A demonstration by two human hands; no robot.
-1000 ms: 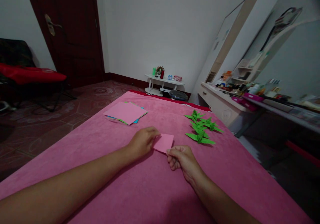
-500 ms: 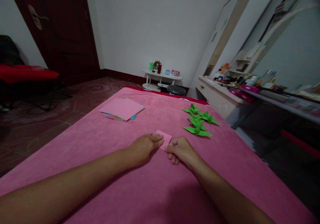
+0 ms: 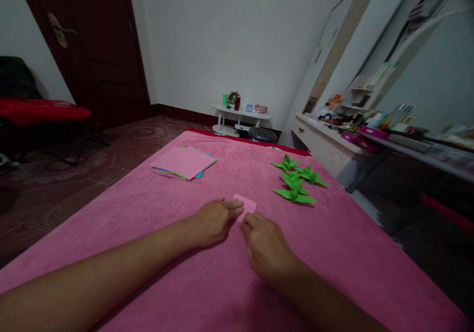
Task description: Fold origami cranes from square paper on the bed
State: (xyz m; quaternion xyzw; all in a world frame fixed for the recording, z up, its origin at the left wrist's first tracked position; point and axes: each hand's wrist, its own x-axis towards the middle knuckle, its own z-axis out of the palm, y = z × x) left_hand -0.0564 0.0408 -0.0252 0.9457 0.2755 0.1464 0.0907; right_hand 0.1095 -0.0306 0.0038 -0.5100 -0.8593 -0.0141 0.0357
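A small folded square of pink origami paper (image 3: 249,204) lies on the pink cloth (image 3: 177,287) in front of me. My left hand (image 3: 215,222) rests flat over its left side, fingers stretched out and pressing it down. At the paper's near right corner, my right hand (image 3: 267,243) has its fingers curled, with thumb and index finger closed on the edge. The fingertips partly hide that corner, so the fold there cannot be made out.
A stack of coloured paper sheets (image 3: 185,162), pink on top, lies at the left. Several green folded paper cranes (image 3: 295,193) sit at the right. Beyond the cloth stand a low white table (image 3: 240,112), a red chair (image 3: 44,110) and a cluttered dresser (image 3: 333,137).
My right hand has turned over the paper's near right corner, its knuckles now facing up and its wrist nearer me. My left hand stays in place. The view shifts slightly.
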